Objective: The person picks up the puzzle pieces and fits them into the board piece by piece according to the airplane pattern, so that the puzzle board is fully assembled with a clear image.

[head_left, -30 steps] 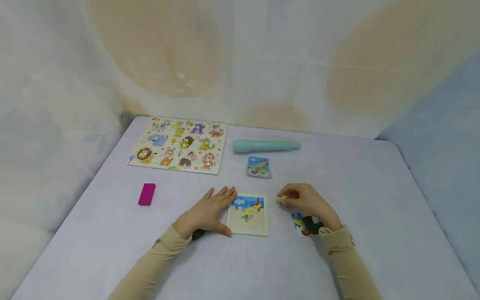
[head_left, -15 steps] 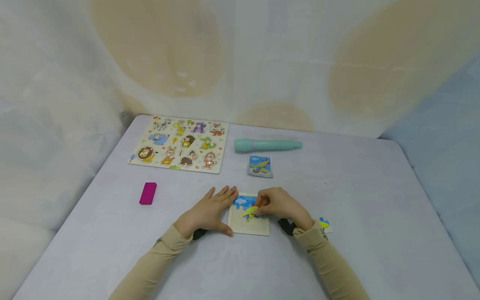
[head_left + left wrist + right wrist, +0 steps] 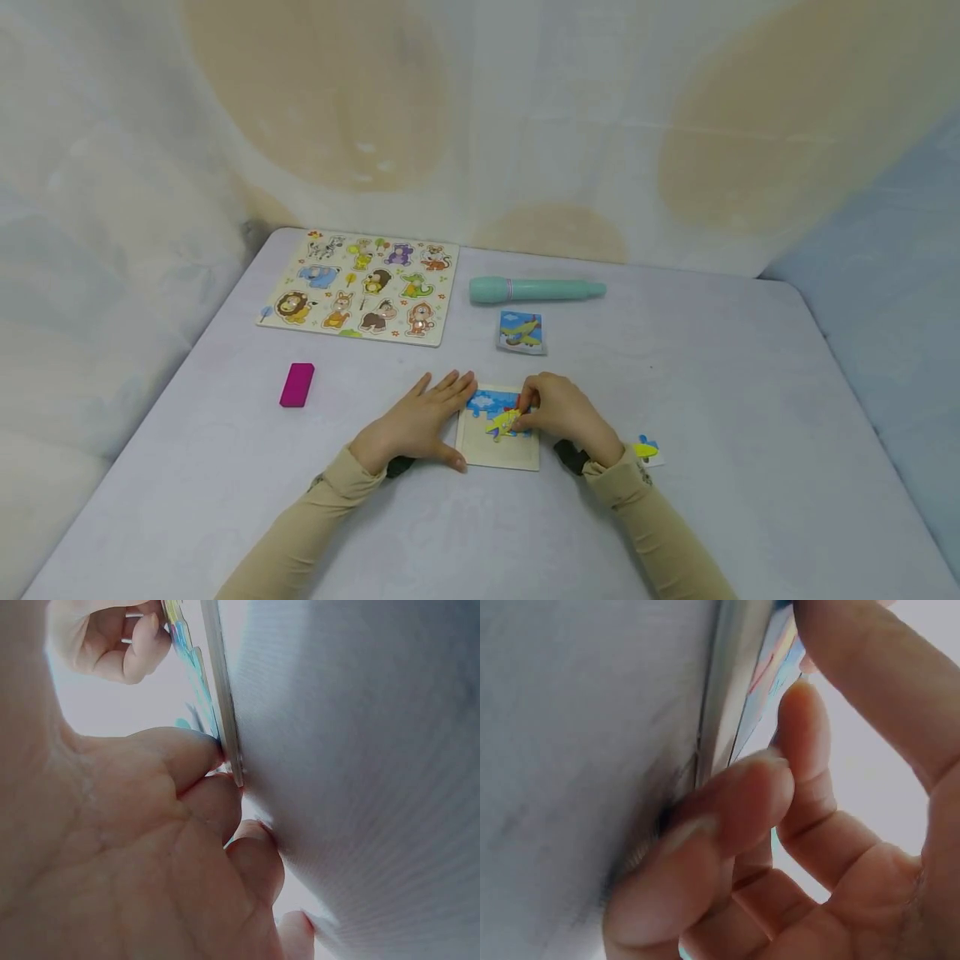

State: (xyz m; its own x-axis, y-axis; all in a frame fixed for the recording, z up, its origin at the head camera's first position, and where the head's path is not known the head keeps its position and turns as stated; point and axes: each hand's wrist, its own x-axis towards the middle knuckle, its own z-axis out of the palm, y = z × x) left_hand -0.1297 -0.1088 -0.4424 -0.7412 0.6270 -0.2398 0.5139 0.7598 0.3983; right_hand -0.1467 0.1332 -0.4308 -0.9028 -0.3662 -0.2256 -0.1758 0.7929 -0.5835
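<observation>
Along the near-left side of the wooden puzzle tray (image 3: 498, 457), left hand (image 3: 418, 427) lies with fingers straight and spread, index fingertip touching the frame edge, thumb by the near left corner; grasps nothing. Over the tray's right half, right hand (image 3: 564, 409) has fingers curled, thumb and index pinching a yellow puzzle piece (image 3: 513, 417) at the plane picture; fingertips cover part of it, can't tell if it's seated. Right wrist view: other fingers bent down beside the tray edge. Tray sits flat on the counter (image 3: 480, 533), between both hands. Far rows hold joined blue sky pieces (image 3: 487, 402), yellow plane part mid-tray, near part bare wood. Loose pieces (image 3: 646, 451) lie right of the right wrist, partly hidden by the sleeve (image 3: 624, 477). Small airplane packet (image 3: 521, 332) lies beyond the tray
</observation>
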